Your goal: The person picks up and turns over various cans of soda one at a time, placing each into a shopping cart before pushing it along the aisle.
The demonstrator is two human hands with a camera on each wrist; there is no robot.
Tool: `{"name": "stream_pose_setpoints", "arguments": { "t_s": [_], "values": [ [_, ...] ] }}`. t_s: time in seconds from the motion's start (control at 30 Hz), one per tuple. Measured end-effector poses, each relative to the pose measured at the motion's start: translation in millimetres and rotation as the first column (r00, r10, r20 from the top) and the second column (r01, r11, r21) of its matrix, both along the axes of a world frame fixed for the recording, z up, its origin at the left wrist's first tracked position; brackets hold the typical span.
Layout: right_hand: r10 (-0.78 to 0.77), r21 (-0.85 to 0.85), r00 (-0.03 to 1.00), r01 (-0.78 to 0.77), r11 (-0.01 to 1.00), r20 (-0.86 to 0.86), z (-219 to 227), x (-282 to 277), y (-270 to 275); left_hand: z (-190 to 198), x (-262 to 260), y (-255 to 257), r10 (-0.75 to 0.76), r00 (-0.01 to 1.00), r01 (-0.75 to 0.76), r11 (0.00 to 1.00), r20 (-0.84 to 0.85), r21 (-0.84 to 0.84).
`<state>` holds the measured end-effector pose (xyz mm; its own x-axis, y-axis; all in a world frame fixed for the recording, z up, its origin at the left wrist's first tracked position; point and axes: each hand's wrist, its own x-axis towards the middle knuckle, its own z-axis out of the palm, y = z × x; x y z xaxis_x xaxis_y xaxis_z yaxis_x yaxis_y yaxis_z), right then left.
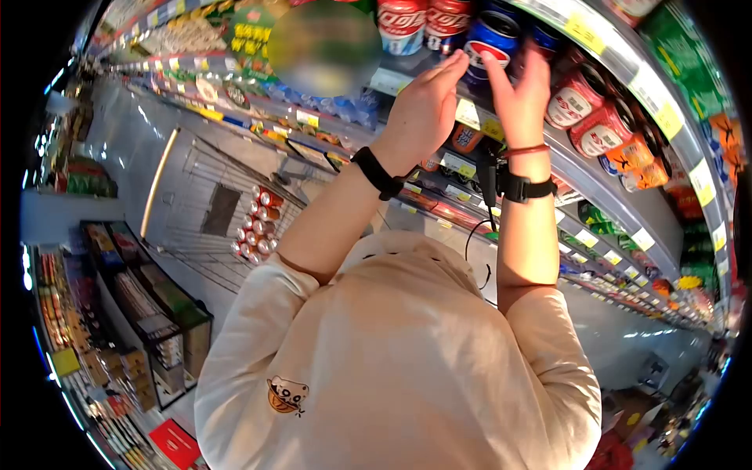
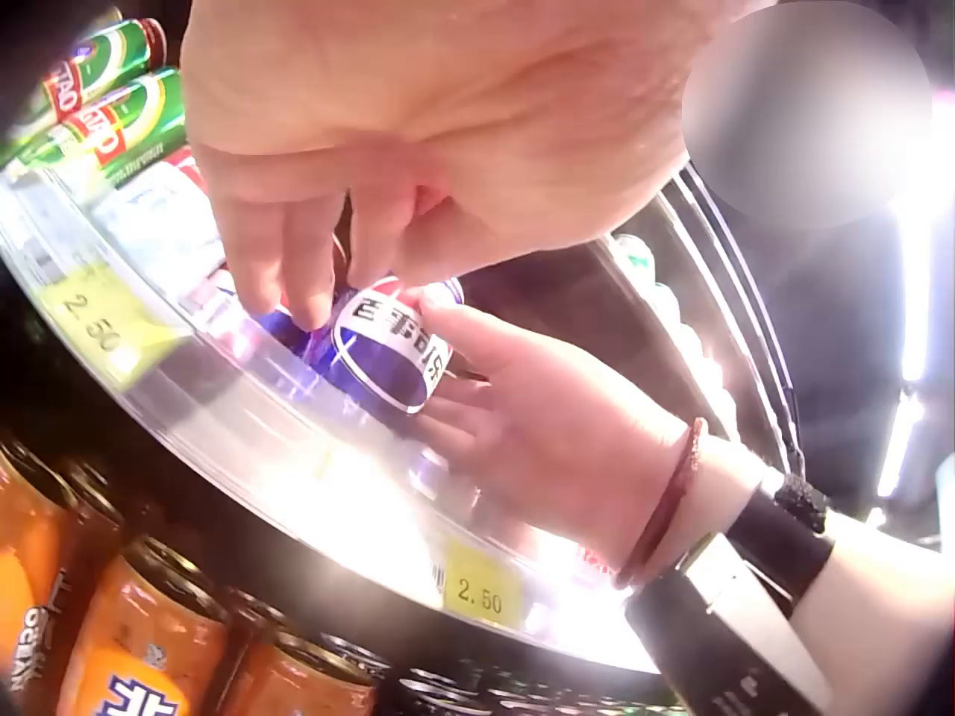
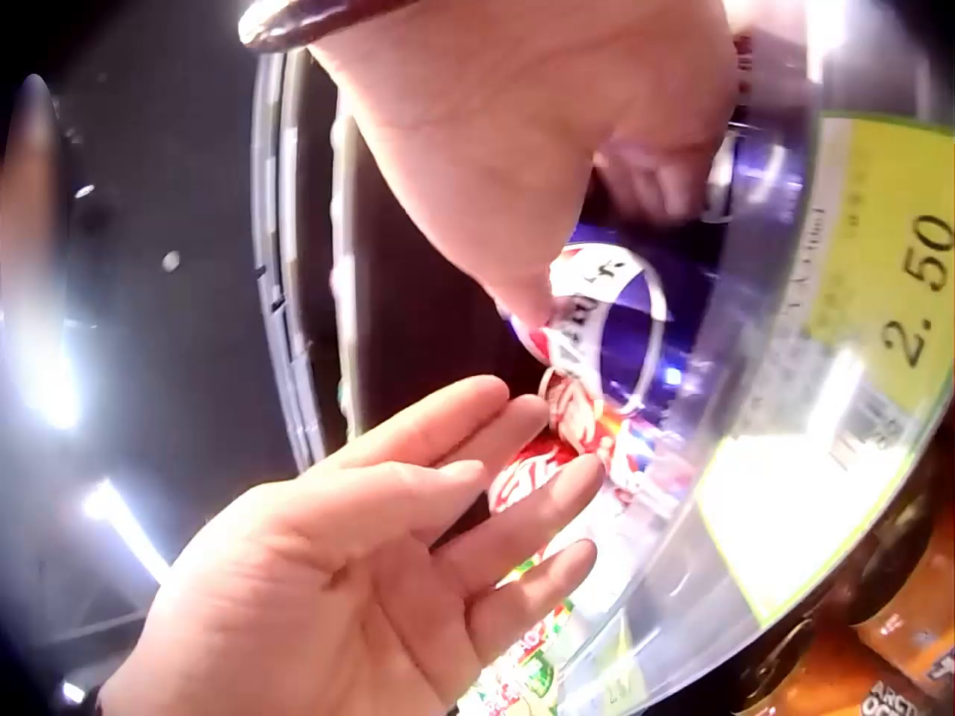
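A blue Pepsi can (image 1: 479,53) stands at the front of the shelf. My right hand (image 1: 522,102), wearing a red bracelet, holds it: the thumb lies against the label and the fingers reach round its other side, partly hidden. In the left wrist view the same blue can (image 2: 391,355) shows between both hands. My left hand (image 1: 423,113) is beside the can with fingers extended, its fingertips close to the can's edge. From the right wrist view, the left palm (image 3: 358,575) is turned up and holds nothing. Another blue can (image 1: 546,35) is right of the first.
Red Coca-Cola cans (image 1: 402,27) stand left of the Pepsi; pink-and-white cans (image 1: 576,98) and orange cans (image 1: 636,157) are on the right. A shelf edge with a price tag (image 2: 481,597) runs below the hands. Behind on the left, a shopping cart (image 1: 162,184) carries several red cans (image 1: 258,227).
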<state>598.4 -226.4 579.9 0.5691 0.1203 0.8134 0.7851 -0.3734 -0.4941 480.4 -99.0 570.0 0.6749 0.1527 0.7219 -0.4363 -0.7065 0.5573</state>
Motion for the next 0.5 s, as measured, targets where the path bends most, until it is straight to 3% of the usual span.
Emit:
{"name": "stream_pose_setpoints", "arguments": {
  "t_s": [0.03,0.07,0.1,0.17,0.23,0.3,0.33,0.37,0.43,0.47,0.5],
  "values": [
    [-0.139,-0.03,0.974,0.147,0.989,0.178,9.9,-13.0,0.9,4.4,-11.7,4.8,-0.004,0.999,0.004,1.0,0.033,0.005],
    [-0.034,0.199,0.987,0.002,0.98,0.155,17.6,-31.6,5.9,8.6,-31.1,11.9,-0.058,0.998,0.057,0.998,0.03,0.023],
    [0.079,0.416,0.986,-0.134,0.899,0.148,26.9,-61.5,13.7,16.3,-58.1,18.6,-0.111,0.993,0.11,0.993,0.025,0.042],
    [0.447,0.368,0.841,-0.537,0.759,0.306,26.0,-117.2,27.6,4.7,-102.7,41.0,-0.102,0.986,0.079,0.982,0.129,0.173],
    [0.753,0.011,0.611,-0.778,0.628,0.245,19.9,-154.4,60.3,-12.3,-157.7,61.8,0.012,1.0,-0.01,0.998,-0.028,0.069],
    [0.789,-0.104,0.614,-0.784,0.612,0.022,-34.7,-182.8,113.2,-50.7,-214.8,93.1,0.134,0.975,-0.129,0.991,-0.179,0.041],
    [0.789,-0.123,0.578,-0.816,0.565,-0.209,-66.3,-194.4,135.6,-70.5,-244.7,103.8,0.149,0.943,-0.144,0.989,-0.297,0.039],
    [0.735,-0.152,0.53,-0.841,0.519,-0.424,-96.0,-208.4,154.6,-84.1,-280.3,107.4,0.217,0.925,-0.224,0.975,-0.313,0.015],
    [0.727,0.02,0.32,-0.909,0.416,-0.608,-153.1,-236.9,185.4,-109.9,-348.8,118.4,0.34,0.854,-0.354,0.935,-0.394,0.038],
    [0.666,0.148,0.188,-0.898,0.414,-0.722,-173.2,-260.2,197.8,-132.1,-379.5,124.0,0.397,0.816,-0.451,0.892,-0.419,-0.034],
    [0.569,0.152,0.107,-0.909,0.389,-0.816,-170.2,-283.3,213.7,-150.8,-410.3,128.9,0.426,0.795,-0.495,0.867,-0.432,-0.055]
  ]
}}
